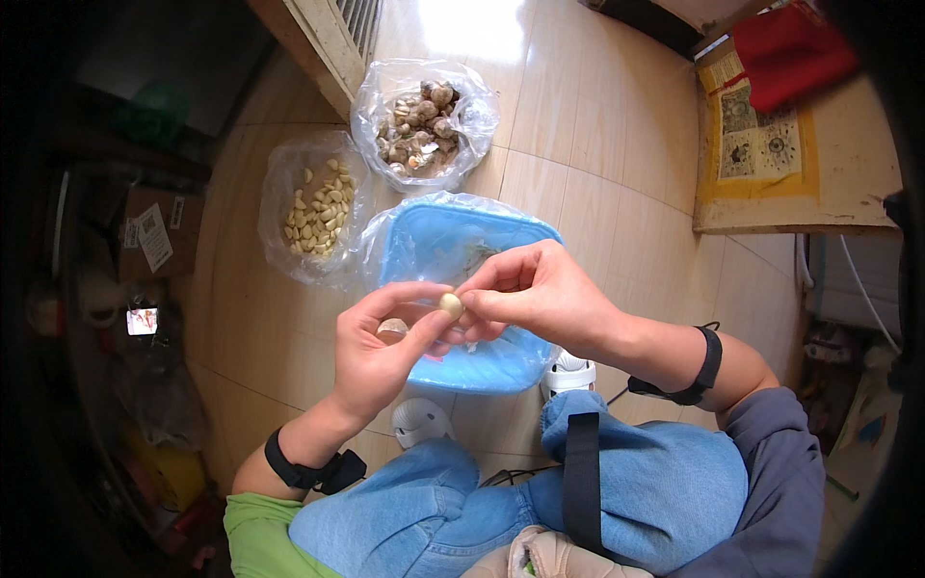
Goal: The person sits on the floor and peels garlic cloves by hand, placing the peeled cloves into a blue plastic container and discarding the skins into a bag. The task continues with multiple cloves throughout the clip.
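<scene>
Above a blue plastic basin [498, 368] lined with a clear bag, my left hand [383, 339] holds a peeled-looking garlic clove [451, 305] between thumb and forefinger. A second, brownish garlic piece [392, 330] lies in its curled fingers. My right hand [531, 296] pinches at the clove's right side, the fingertips of both hands close together. Some skins [477, 256] lie in the basin, partly hidden by the hands. Left of the basin, a clear plastic bag [278, 209] holds many peeled cloves [318, 217]. Beyond it, another clear bag [473, 90] holds garlic bulbs [426, 119] and loose cloves.
The bags and basin stand on a tiled floor [614, 159]. A wooden cabinet door [853, 180] is at upper right, with a red cloth [788, 58]. A cardboard box [181, 238] and a lit screen [142, 321] are at left. My white shoes [423, 423] are near the basin.
</scene>
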Available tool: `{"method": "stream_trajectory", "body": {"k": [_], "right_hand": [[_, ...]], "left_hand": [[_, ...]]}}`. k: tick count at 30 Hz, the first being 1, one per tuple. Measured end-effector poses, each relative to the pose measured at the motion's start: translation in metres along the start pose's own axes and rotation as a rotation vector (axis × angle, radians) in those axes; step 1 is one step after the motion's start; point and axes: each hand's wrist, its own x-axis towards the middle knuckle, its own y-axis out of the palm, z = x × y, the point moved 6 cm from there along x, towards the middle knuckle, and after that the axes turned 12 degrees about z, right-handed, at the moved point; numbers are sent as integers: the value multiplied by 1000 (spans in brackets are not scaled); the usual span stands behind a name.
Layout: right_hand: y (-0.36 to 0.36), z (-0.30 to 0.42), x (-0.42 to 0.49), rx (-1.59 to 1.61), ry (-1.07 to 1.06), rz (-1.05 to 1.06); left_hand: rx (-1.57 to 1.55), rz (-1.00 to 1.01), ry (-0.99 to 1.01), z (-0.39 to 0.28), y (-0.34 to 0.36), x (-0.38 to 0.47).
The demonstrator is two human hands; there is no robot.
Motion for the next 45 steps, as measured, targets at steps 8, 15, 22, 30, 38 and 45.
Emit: {"method": "stream_trajectory", "body": {"k": [8, 15, 22, 30, 38, 45], "right_hand": [[5, 8, -5, -31, -94, 12], [3, 18, -10, -173, -230, -14], [7, 15, -13, -195, -213, -12], [4, 10, -11, -259, -129, -47], [6, 10, -10, -133, -116, 12], [3, 8, -8, -148, -23, 76]], "left_hand": [[-146, 21, -109, 7, -4, -1], [-533, 75, -245, 19, -8, -4], [-505, 76, -241, 18, -7, -3], [-295, 82, -208, 9, 0, -1], [-232, 82, -179, 3, 0, -1], [-85, 87, -83, -5, 3, -1]]}}
